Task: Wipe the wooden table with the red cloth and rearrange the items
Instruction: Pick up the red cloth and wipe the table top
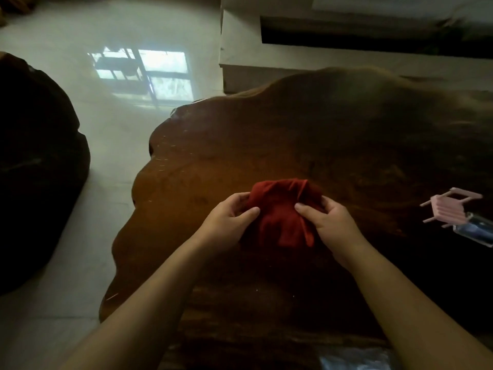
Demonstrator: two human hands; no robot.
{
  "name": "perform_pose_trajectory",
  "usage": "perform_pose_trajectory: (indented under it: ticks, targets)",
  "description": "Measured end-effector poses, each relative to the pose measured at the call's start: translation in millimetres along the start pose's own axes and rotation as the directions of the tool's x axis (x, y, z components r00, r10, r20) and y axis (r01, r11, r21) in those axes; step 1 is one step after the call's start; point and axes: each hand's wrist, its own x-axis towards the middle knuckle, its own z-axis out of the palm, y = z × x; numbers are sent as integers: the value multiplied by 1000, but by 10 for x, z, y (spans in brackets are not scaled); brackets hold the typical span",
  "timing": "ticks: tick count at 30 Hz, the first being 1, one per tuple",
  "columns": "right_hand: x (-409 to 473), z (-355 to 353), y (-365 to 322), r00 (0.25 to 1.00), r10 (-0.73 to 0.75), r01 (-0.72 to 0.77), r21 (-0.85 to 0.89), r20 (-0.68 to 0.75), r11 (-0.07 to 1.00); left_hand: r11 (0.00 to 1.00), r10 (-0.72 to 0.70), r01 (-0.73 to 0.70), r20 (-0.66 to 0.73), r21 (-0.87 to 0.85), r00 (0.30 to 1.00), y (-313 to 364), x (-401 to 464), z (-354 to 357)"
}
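A bunched red cloth (280,209) lies near the middle of the dark wooden table (213,145), whose edge is wavy. My left hand (229,217) pinches the cloth's left side. My right hand (330,220) grips its right side, thumb on top. Both forearms reach in from the bottom of the view. At the right edge a small pink toy chair (450,206) lies tipped over, against a clear shiny item (477,231).
Pale glossy floor (80,236) lies to the left of the table. A dark rounded piece of furniture (32,161) stands at the far left. A white low unit (266,57) sits behind the table. Clear plastic (354,361) shows at the bottom edge.
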Motion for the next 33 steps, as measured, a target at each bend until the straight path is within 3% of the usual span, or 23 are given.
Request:
perform_pose_trajectory:
  ticks: [2, 4, 6, 9, 12, 17, 21, 24, 29, 33]
  targets:
    - [268, -207, 117, 993, -6, -29, -299, -116, 954, 974, 6, 12, -77, 224, 997, -78, 184, 68]
    - [477, -343, 266, 982, 37, -143, -593, -188, 792, 928, 11, 58, -184, 367, 983, -219, 238, 3]
    - [651, -431, 442, 976, 12, -164, -705, -215, 690, 878, 8, 124, -273, 462, 962, -404, 270, -82]
    - [812, -311, 666, 984, -143, 18, -743, -106, 670, 790, 25, 224, -394, 571, 919, -693, 224, -305]
    - [895, -21, 851, 984, -172, 139, -805, 47, 577, 725, 34, 315, -488, 612, 872, -958, 158, -581]
    - [949, 300, 1181, 989, -146, 74, -878, 4, 472, 526, 46, 476, -583, 705, 811, -1335, 175, -960]
    - [976, 357, 1326, 971, -239, 68, -921, -27, 383, 388, 79, 465, -531, 796, 843, -1553, 228, -1153]
    - [1062, 357, 1359, 957, -289, 80, -925, -33, 371, 380, 139, 417, -496, 826, 857, -1695, 238, -1188]
    - [1270, 404, 1280, 944, -327, 79, -931, -45, 356, 466, 189, 368, -496, 805, 847, -1681, 240, -1207]
    - [1536, 505, 1101, 939, -341, 83, -932, -45, 353, 430, 191, 322, -434, 843, 881, -1701, 166, -1392]
